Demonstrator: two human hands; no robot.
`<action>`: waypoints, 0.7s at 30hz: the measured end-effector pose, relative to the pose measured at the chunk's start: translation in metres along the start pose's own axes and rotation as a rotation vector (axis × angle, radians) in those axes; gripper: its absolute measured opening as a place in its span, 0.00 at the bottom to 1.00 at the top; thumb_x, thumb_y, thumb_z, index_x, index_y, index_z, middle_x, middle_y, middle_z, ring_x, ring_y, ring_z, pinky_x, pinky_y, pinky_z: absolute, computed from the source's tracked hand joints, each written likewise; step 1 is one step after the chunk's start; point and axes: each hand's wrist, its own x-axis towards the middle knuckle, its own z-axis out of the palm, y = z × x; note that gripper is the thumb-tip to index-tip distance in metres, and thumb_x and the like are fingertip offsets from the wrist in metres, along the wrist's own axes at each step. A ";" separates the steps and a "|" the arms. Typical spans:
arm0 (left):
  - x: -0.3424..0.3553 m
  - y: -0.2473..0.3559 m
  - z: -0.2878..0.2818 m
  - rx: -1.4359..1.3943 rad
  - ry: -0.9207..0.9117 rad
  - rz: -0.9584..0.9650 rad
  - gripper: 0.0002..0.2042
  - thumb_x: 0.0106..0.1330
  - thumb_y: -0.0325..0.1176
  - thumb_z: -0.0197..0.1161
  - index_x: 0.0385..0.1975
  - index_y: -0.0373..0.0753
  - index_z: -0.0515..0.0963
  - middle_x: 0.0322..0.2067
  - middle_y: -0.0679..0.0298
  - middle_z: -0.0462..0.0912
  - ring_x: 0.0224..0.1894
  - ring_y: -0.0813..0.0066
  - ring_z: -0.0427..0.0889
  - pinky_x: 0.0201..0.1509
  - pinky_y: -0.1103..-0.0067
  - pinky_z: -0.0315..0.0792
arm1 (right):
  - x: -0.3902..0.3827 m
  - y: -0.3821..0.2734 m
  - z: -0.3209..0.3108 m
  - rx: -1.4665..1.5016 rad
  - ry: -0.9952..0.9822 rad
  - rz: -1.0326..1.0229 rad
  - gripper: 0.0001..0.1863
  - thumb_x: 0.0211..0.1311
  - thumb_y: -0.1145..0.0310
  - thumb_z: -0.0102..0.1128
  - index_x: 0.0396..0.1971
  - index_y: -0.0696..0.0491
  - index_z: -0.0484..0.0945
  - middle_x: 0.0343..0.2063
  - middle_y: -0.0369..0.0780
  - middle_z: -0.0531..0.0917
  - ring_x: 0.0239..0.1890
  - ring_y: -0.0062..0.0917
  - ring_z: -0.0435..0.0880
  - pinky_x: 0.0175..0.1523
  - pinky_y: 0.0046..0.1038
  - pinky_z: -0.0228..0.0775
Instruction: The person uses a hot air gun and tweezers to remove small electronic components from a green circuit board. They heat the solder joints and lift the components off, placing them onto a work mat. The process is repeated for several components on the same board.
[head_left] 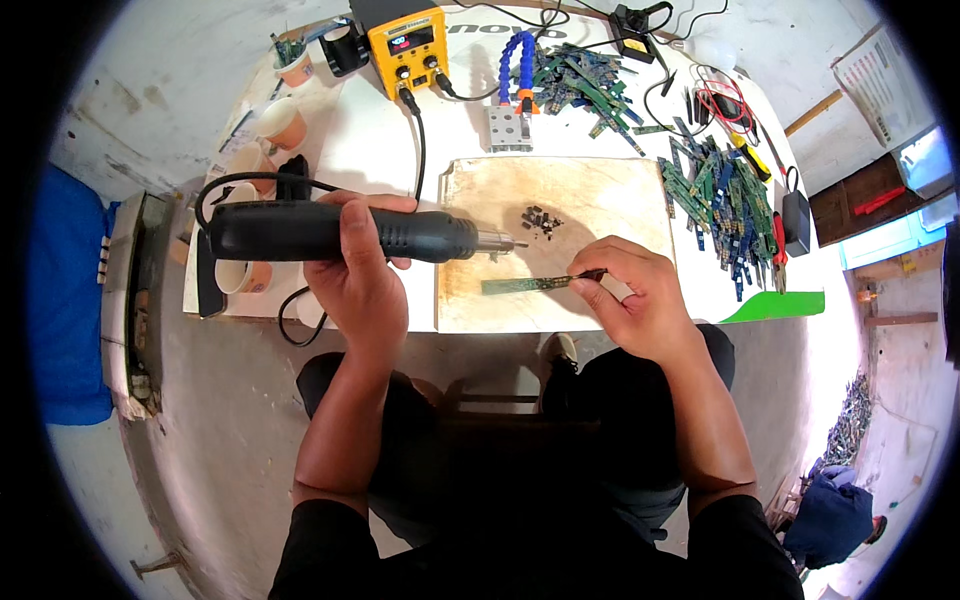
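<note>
My left hand (360,265) is wrapped round a black hot air gun (290,232), its metal nozzle (497,241) pointing right over the wooden board (470,190). Below and right of the nozzle, my right hand (640,300) pinches the right end of a narrow green circuit board strip (510,286), held nearly level. Something dark and thin shows between the thumb and forefinger; whether it is tweezers or part of the strip I cannot tell. Nozzle and strip are apart. Behind them, a small heap of black chips (540,220) lies on the board.
A yellow hot air station (403,50) stands at the back left, its cable (422,150) running forward. Paper cups (282,125) line the left side. Circuit board strips (585,85) are piled behind, with another pile (725,200) at right, beside red-handled pliers (779,240). A metal block (509,128) carries a blue jointed hose (507,65).
</note>
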 end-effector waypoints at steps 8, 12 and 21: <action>0.001 -0.003 -0.003 0.003 0.070 -0.020 0.11 0.75 0.43 0.55 0.40 0.42 0.72 0.28 0.61 0.85 0.25 0.86 0.78 0.23 0.89 0.70 | -0.003 -0.001 -0.001 -0.050 -0.013 -0.024 0.07 0.56 0.81 0.63 0.35 0.57 0.81 0.34 0.44 0.83 0.37 0.41 0.84 0.43 0.30 0.76; 0.002 -0.001 -0.004 0.007 0.032 -0.012 0.11 0.75 0.44 0.56 0.41 0.42 0.72 0.28 0.61 0.85 0.25 0.86 0.78 0.24 0.89 0.71 | -0.003 -0.001 -0.001 -0.079 -0.020 -0.066 0.08 0.55 0.81 0.63 0.36 0.57 0.81 0.35 0.44 0.83 0.37 0.41 0.84 0.43 0.31 0.77; 0.003 -0.004 -0.007 -0.050 0.050 -0.005 0.12 0.74 0.44 0.57 0.40 0.41 0.72 0.28 0.60 0.85 0.28 0.83 0.81 0.30 0.87 0.75 | -0.004 -0.004 -0.001 -0.089 -0.035 -0.079 0.08 0.55 0.81 0.64 0.36 0.57 0.82 0.34 0.45 0.83 0.38 0.41 0.84 0.43 0.32 0.77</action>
